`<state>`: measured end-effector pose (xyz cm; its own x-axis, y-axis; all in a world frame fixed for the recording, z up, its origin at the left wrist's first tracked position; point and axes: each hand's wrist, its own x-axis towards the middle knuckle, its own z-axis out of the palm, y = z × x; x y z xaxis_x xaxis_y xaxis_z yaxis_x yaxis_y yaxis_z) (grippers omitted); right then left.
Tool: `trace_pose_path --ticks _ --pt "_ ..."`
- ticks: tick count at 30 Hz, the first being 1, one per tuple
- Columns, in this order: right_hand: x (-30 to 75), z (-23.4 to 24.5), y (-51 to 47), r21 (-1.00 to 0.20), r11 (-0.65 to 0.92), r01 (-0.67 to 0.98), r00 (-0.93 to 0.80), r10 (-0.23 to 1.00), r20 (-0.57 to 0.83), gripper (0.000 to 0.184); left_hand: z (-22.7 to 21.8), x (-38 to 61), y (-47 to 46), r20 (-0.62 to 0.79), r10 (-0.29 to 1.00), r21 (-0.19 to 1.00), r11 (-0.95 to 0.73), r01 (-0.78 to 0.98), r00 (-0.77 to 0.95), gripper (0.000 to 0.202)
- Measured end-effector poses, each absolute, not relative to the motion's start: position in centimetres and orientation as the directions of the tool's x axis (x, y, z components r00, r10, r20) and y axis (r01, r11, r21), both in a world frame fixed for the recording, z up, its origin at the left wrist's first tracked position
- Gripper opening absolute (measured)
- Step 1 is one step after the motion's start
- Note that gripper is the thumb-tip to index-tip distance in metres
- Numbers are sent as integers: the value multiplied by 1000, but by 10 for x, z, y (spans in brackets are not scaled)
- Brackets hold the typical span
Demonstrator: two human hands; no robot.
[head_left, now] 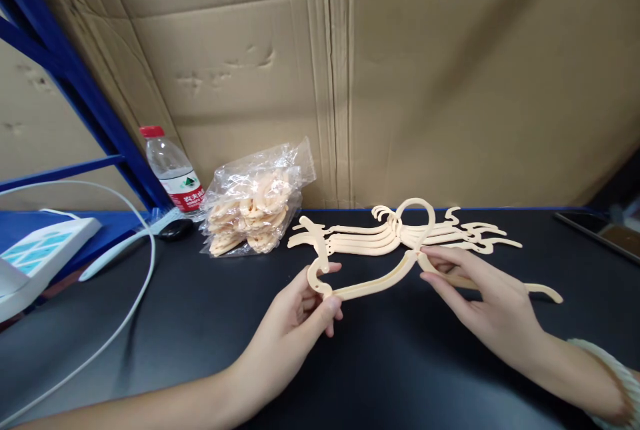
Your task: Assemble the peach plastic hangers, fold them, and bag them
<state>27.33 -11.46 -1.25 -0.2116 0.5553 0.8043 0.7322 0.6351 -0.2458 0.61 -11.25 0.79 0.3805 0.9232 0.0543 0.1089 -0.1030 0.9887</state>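
A beige plastic folding hanger point(385, 281) is held up in front of me between both hands. My left hand point(300, 320) pinches its left arm near the hinged end, where a curved end piece sticks up. With thumb and fingers, my right hand point(480, 290) grips the right arm just beside the centre joint; part of that arm is hidden behind the fingers. The hanger's round hook point(417, 202) points upward. Just behind it, several similar hangers point(367, 241) lie side by side on the black table point(210, 337).
At the back left lies a clear plastic bag point(255, 200) full of beige hanger parts. Beside it stand a red-capped water bottle point(173, 170) and a small black object point(176, 229). A white cable point(150, 263) loops over the table's left side. A dark flat device point(603, 233) lies at the right edge.
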Motion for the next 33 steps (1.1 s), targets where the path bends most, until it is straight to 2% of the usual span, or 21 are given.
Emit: trace_pose_path --ticks 6,11,14,16,19,21,24,27,30,33 --pt "278 -17 -113 -192 664 723 -333 577 746 27 13 1 -102 54 920 968 -143 204 389 28" --pt "287 -11 -109 44 666 744 -491 501 713 33 11 -2 -100 102 923 976 -165 143 371 30" --pt "293 -1 -103 156 649 745 -563 486 669 21 5 -7 -97 150 945 982 -175 65 290 25" --pt "298 6 -99 244 601 761 -582 468 665 19 2 -11 -93 180 959 982 -188 16 220 25" --pt "304 12 -96 431 415 801 -592 443 674 22 0 -14 -89 200 963 980 -197 -36 181 32" --pt "308 13 -97 496 309 811 -584 455 672 28 0 -15 -89 202 962 979 -194 -61 181 31" --pt "310 10 -99 460 250 852 -521 488 700 36 -1 -14 -91 207 966 978 -199 -64 158 31" --pt "310 6 -98 385 241 891 -454 515 727 31 -2 -15 -93 212 968 977 -207 -50 133 32" --pt "311 3 -95 316 339 886 -455 508 731 26 -3 -16 -93 193 975 981 -188 -53 113 33" --pt "312 1 -94 193 495 847 -459 499 735 32 -2 -16 -90 187 979 981 -181 -73 78 35"
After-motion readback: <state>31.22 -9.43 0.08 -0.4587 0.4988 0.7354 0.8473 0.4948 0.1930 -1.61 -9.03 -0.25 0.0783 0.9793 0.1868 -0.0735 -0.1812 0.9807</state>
